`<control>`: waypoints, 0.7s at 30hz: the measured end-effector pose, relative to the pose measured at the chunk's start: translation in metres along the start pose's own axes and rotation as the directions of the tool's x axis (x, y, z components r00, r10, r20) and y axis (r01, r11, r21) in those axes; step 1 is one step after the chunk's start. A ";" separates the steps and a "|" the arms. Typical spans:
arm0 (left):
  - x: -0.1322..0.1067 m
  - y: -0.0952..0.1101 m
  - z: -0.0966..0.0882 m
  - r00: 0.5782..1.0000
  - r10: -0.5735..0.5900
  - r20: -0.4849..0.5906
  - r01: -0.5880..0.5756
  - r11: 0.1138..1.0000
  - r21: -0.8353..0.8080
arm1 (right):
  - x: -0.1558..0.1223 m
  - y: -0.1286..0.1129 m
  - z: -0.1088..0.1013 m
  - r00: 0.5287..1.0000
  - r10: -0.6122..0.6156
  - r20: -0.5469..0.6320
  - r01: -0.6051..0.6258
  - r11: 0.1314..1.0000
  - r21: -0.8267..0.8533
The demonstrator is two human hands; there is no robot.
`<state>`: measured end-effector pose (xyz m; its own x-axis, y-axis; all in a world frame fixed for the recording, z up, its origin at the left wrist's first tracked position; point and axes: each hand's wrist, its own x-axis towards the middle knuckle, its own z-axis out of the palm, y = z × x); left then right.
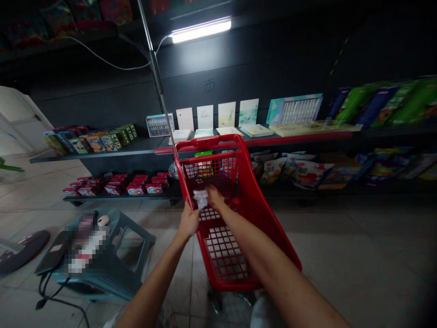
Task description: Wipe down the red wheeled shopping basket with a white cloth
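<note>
In front of me stands a red plastic shopping cart [273, 228] with grid walls. Its left rim is in the grasp of my left hand [189, 222], whose fingers close round the edge. Reaching into the basket, my right hand [215, 199] has its fingers closed on a crumpled white cloth [200, 199], close to the inner left wall. The hand is slightly blurred, and I cannot tell whether the cloth is fabric or paper. A thin metal pole [157, 75] rises from the cart's far left corner.
Behind the cart, a shelf [129, 148] carries books [249, 114] and boxes; packaged bags [310, 173] lie below. At left stands a grey-blue stool [119, 273] with devices on it and a dangling black cable [64, 296]. A lit tube lamp [201, 30] hangs above.
</note>
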<state>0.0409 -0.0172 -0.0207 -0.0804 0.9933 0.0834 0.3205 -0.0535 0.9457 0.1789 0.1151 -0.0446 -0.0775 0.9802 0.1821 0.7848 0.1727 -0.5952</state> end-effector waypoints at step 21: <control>0.002 0.010 0.007 1.000 0.018 -0.002 -0.018 1.000 -0.013 | 0.059 0.064 -0.004 0.658 0.462 -0.595 -0.256 0.880 0.401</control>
<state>0.0500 -0.0147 -0.0135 -0.0768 0.9919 0.1013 0.3096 -0.0729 0.9481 0.2271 0.1835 -0.0683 0.6775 0.6669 0.3102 0.4637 -0.0600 -0.8839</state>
